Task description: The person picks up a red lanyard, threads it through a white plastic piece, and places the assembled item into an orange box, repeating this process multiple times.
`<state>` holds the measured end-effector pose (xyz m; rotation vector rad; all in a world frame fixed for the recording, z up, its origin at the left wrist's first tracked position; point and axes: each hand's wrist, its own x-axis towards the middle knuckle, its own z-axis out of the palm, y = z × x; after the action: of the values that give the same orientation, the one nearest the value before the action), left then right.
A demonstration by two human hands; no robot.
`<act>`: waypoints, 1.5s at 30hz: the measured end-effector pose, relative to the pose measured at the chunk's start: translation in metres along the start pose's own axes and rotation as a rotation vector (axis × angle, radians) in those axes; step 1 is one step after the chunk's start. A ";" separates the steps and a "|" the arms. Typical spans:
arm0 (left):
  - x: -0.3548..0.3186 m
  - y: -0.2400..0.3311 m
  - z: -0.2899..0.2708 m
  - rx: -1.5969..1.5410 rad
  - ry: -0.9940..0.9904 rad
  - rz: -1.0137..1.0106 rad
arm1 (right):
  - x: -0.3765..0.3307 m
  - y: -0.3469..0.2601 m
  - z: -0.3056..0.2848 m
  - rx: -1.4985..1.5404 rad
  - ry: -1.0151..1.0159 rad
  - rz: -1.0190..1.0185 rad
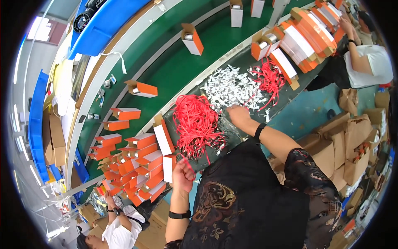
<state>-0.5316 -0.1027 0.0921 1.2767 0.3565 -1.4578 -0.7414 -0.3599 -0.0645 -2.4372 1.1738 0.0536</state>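
Note:
My left hand (183,176) is closed in a pinch on a thin red strap, beside the near end of the dark bench. A large heap of red straps (195,118) lies just beyond it. My right hand (241,118) reaches down at the near edge of a pile of small white looped cords (228,85). Its fingers are bent together, and whatever is between the tips is hidden. Farther along the bench, a smaller bunch of red straps (271,81) touches the white pile. Both wrists wear black bands.
Many orange-and-white boxes (141,159) crowd the left end; others stand spaced along the green conveyor (161,70). More boxes are stacked at far right (304,35). A blue bin (110,25) sits above the belt. Large cartons (327,145) stand behind me at right. Co-workers are at both ends.

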 end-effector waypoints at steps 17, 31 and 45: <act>-0.021 -0.023 -0.043 0.686 0.708 0.891 | 0.022 0.037 -0.033 0.232 0.082 -0.285; -0.065 -0.031 -0.026 1.794 0.649 0.672 | 0.050 -0.058 0.004 0.209 -0.074 -0.182; -0.084 -0.002 -0.026 -0.392 0.542 0.734 | 0.061 -0.059 0.027 0.543 0.077 -0.032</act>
<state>-0.5369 -0.0379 0.1518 1.2689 0.4390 -0.3884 -0.6541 -0.3621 -0.0811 -1.9881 1.0165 -0.3286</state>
